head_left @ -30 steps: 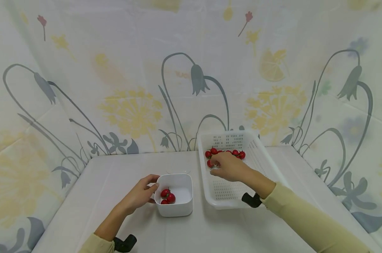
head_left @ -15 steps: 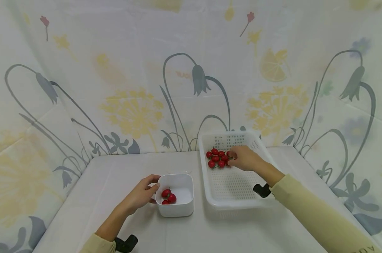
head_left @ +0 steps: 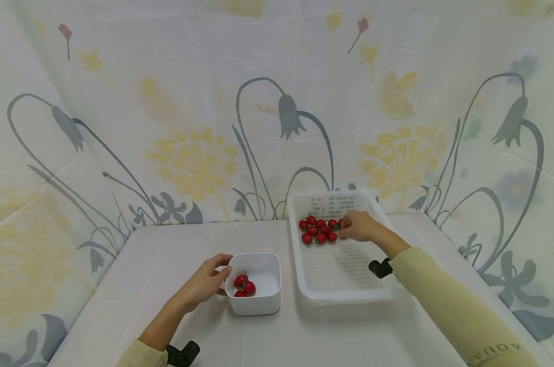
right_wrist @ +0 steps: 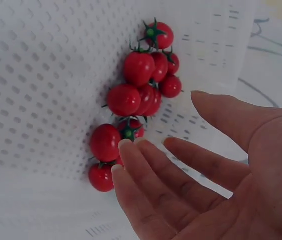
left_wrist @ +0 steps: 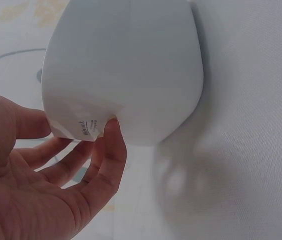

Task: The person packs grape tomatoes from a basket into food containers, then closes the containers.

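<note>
My left hand [head_left: 206, 282] holds the near-left corner of a small white box [head_left: 265, 304], thumb at the rim and curled fingers against the outer wall. That wall [left_wrist: 126, 65] fills much of the left wrist view. Inside the box lie 3 cherry tomatoes [head_left: 249, 288]. My right hand [head_left: 360, 227] is in a white perforated basket [head_left: 306, 278], beside several cherry tomatoes [head_left: 312, 230] with green stems. In the right wrist view its fingers are extended and spread, fingertips close to the tomatoes [right_wrist: 123, 100], nothing gripped. Whether they touch is hard to tell.
A white cloth covers the table [head_left: 176, 255], and a flower-printed sheet [head_left: 190, 102] hangs behind and at both sides. The basket stands to the right of the box, with a gap between them. A faint clear round rim [head_left: 258, 249] shows behind the box.
My right hand has moved right across the basket, uncovering the cluster of cherry tomatoes. My left hand and the white box have stayed in place.
</note>
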A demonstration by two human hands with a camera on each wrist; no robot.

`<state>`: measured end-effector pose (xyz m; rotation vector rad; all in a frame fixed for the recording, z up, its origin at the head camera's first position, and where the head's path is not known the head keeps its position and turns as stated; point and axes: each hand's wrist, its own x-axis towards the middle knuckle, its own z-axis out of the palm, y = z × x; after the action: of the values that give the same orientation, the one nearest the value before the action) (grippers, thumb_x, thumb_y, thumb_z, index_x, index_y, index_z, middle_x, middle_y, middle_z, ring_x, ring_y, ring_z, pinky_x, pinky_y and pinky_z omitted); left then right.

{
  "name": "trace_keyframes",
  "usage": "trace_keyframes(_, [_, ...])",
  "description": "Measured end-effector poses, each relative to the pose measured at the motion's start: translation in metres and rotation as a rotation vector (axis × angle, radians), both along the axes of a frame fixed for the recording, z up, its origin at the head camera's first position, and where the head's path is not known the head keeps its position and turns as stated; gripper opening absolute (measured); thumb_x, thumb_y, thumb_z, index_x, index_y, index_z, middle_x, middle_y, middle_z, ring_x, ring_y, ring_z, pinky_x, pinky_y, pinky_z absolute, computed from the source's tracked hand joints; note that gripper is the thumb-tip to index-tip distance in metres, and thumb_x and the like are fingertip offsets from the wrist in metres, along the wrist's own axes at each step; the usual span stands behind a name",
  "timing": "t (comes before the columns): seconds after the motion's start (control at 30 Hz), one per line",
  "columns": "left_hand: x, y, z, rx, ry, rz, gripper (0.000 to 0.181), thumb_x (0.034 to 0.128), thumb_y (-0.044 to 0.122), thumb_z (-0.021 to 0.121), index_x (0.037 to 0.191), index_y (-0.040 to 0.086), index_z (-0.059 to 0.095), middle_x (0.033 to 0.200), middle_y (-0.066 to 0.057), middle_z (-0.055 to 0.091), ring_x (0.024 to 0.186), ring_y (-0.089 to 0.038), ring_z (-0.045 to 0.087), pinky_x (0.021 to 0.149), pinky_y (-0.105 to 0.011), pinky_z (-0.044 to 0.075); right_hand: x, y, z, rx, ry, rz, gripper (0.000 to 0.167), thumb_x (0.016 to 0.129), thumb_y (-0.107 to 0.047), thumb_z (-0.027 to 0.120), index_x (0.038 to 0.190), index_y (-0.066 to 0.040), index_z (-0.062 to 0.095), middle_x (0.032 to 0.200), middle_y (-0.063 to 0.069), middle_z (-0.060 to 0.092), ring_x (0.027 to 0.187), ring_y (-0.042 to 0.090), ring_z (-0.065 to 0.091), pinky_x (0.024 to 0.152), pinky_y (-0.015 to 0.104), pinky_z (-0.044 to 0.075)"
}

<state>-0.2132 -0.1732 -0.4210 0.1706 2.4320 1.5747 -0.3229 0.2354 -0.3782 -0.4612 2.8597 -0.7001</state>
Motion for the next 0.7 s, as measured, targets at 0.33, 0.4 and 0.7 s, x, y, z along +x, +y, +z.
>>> trace_keyframes(0.33, [0.001, -0.001, -0.001, 0.003, 0.003, 0.001, 0.036, 0.1066, 0.011, 0.051, 0.141, 0.0, 0.051, 0.143, -0.021, 0.052, 0.106, -0.032, 0.064, 0.079, -0.044, 0.063, -0.012, -0.001, -0.01, -0.216, -0.301, -0.153, 0.033, 0.1, -0.017, 0.064, 0.116, 0.012, 0.067, 0.099, 0.023, 0.07, 0.082, 0.028, 0.072, 0.08, 0.04, 0.063])
trace_keyframes(0.4, [0.001, -0.001, -0.001, 0.001, 0.002, 0.0, 0.037, 0.1066, 0.011, 0.051, 0.141, 0.0, 0.051, 0.143, -0.021, 0.052, 0.106, -0.031, 0.064, 0.078, -0.044, 0.063, -0.014, -0.002, -0.013, -0.237, -0.332, -0.176, 0.034, 0.099, -0.017, 0.064, 0.117, 0.012, 0.067, 0.098, 0.022, 0.069, 0.08, 0.026, 0.071, 0.082, 0.042, 0.062])
trace_keyframes(0.7, [0.001, -0.001, 0.001, -0.001, 0.002, -0.001, 0.036, 0.1066, 0.011, 0.051, 0.141, 0.0, 0.051, 0.143, -0.022, 0.052, 0.107, -0.034, 0.065, 0.079, -0.045, 0.063, -0.024, -0.013, -0.025, -0.269, -0.391, -0.286, 0.029, 0.098, -0.015, 0.064, 0.111, 0.01, 0.063, 0.082, 0.016, 0.07, 0.068, 0.02, 0.068, 0.071, 0.035, 0.062])
